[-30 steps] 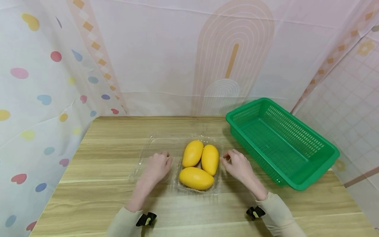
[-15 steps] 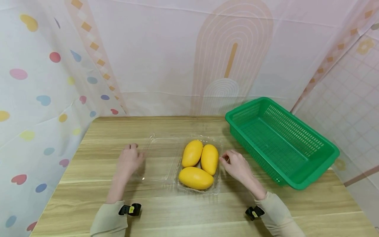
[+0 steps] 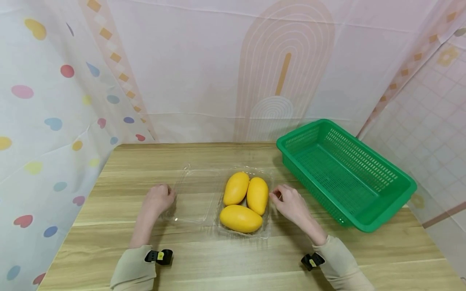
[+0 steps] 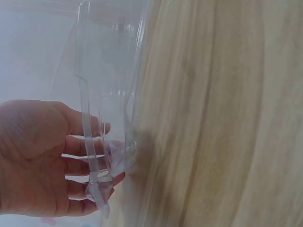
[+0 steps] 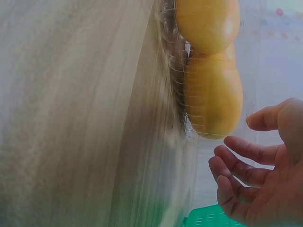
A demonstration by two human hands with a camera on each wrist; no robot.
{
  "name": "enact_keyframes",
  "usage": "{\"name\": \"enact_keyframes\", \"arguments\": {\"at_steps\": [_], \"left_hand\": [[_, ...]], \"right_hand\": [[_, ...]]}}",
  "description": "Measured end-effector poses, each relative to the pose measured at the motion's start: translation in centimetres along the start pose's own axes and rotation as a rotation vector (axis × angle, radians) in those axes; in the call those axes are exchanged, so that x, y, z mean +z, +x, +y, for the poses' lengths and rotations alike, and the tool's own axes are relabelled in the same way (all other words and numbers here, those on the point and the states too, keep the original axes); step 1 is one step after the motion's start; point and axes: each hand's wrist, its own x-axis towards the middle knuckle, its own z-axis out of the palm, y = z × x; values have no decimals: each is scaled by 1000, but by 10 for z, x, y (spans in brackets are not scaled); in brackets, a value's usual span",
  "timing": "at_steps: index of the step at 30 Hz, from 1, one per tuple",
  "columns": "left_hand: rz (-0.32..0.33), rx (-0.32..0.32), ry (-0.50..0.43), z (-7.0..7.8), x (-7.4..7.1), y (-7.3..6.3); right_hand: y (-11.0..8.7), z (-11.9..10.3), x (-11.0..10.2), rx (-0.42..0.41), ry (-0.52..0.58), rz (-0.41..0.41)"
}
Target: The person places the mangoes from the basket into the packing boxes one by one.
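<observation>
Three yellow mangoes (image 3: 240, 218) sit in a clear plastic clamshell box (image 3: 270, 226). The box's clear lid (image 3: 196, 202) lies folded out to the left. At the lid's left edge is my left hand (image 3: 158, 199); in the left wrist view its loosely bent fingers (image 4: 78, 166) show through the lid's clear edge (image 4: 86, 109). My right hand (image 3: 291, 204) stays at the box's right rim, with its thumb and fingertips near the wall beside a mango (image 5: 213, 97). A gap shows between that thumb and the fingers (image 5: 244, 172).
A green perforated plastic basket (image 3: 386, 220) stands at the right of the wooden table (image 3: 225, 266), close beyond my right hand. Patterned cloth (image 3: 189, 72) hangs behind the table and along both sides.
My left hand has moved left across the lid to its outer edge, then slightly lower with its fingers more bent. The right hand, box and mangoes stay in place.
</observation>
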Motion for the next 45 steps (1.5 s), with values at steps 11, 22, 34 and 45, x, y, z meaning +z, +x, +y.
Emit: {"name": "enact_keyframes", "arguments": {"at_steps": [11,22,34,45], "left_hand": [[133,107,-39,12,-29,-14],[220,232,-98,61,-63,-42],[230,273,-166,137,-45,-71],[281,382,-107,181,-5,-88]], "right_hand": [[-1,-2,-1,7,4,-15],[-1,-2,-2,1,6,-7],[0,-1,0,12,26,-27],[1,2,-1,18,78,-34]]}}
